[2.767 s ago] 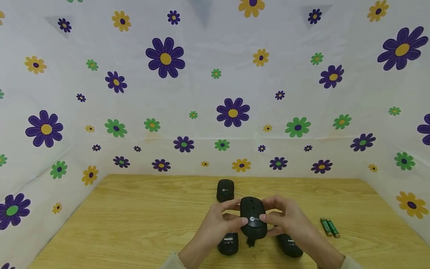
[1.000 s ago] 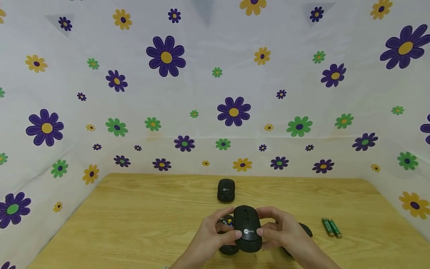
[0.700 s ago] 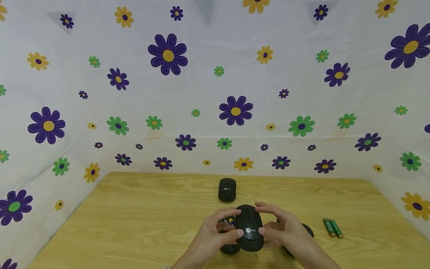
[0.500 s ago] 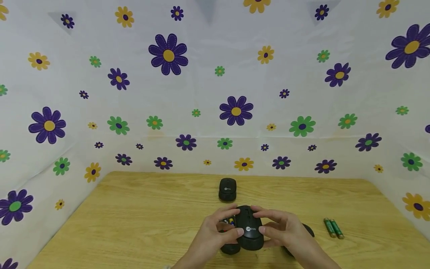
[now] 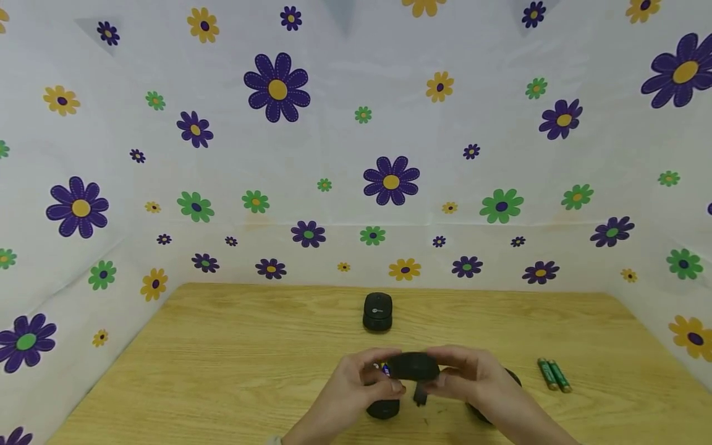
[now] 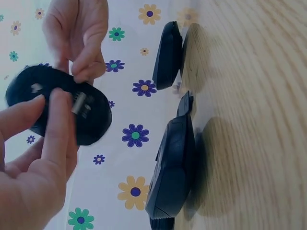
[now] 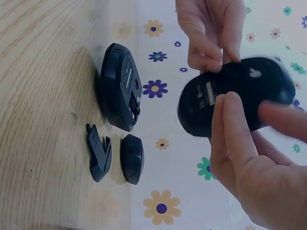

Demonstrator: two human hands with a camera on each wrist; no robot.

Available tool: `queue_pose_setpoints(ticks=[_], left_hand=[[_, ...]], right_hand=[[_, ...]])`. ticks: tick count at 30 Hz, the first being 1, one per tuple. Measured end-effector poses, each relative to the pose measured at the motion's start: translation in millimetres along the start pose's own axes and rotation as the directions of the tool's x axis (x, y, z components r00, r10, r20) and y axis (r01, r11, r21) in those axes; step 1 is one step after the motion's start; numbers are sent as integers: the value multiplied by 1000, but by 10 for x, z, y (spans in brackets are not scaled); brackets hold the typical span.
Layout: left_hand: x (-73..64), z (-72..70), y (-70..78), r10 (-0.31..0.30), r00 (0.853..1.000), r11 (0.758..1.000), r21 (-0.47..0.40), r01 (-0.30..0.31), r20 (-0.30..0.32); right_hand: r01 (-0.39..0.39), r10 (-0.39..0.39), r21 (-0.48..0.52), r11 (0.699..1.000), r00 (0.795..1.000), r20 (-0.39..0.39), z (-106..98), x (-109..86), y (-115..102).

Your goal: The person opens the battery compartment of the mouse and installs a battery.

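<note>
A black computer mouse (image 5: 415, 366) is held above the table between both hands, its end facing the head view. My left hand (image 5: 350, 386) pinches its left side, and my right hand (image 5: 478, 383) pinches its right side. The right wrist view shows the raised mouse's underside (image 7: 254, 93), blurred, with a pale label. Beneath my left hand an upturned mouse (image 5: 384, 408) lies on the table; its battery bay (image 7: 134, 112) is uncovered. Behind my right hand another mouse (image 5: 513, 377) is mostly hidden. A loose black battery cover (image 5: 421, 394) lies between the hands.
Two green batteries (image 5: 554, 375) lie side by side at the right of the wooden table (image 5: 250, 352). Farther back, a black mouse (image 5: 377, 312) sits upright. A flower-patterned white cloth (image 5: 334, 142) encloses the back and sides.
The held mouse has been tilted from showing its top and logo to showing its end. Both hands keep their grip on it. The battery cover beneath has come back into view.
</note>
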State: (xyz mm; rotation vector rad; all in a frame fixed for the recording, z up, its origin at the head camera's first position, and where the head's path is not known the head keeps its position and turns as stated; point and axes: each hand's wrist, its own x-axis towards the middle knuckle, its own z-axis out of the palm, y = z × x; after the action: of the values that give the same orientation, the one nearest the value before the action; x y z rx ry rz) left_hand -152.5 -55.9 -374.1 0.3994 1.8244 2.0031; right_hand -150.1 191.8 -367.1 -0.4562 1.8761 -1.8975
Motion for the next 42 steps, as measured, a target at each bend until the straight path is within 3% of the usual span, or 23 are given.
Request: queue_pose_setpoints(ticks=[3,8,11,22,31,42], left_hand=[[14,-4,-17,10,1000,1000,-7,-11,-19],[27,-1,-24,55,998,990,135,-49,-44],[31,12,-18,61,997,985,167,-54,-37],[22,47,7,2,999,999,-40,0,53],[4,26,20,-43,995,996,-72,49,89],[-5,10,2,-27,991,997,-72,37,133]], right_hand=[[-6,6,-21,1000,1000,-7,25,6,-22],[-31,29,-38,999,999,-42,53,17,-45],[-44,42,-42,998,998,-55,54,22,-50],[-17,19,32,999,999,-44,57,32,0],[14,-13,22,1000,999,-50,76,26,-12],[15,-13,30,999,999,-47,104,31,15]])
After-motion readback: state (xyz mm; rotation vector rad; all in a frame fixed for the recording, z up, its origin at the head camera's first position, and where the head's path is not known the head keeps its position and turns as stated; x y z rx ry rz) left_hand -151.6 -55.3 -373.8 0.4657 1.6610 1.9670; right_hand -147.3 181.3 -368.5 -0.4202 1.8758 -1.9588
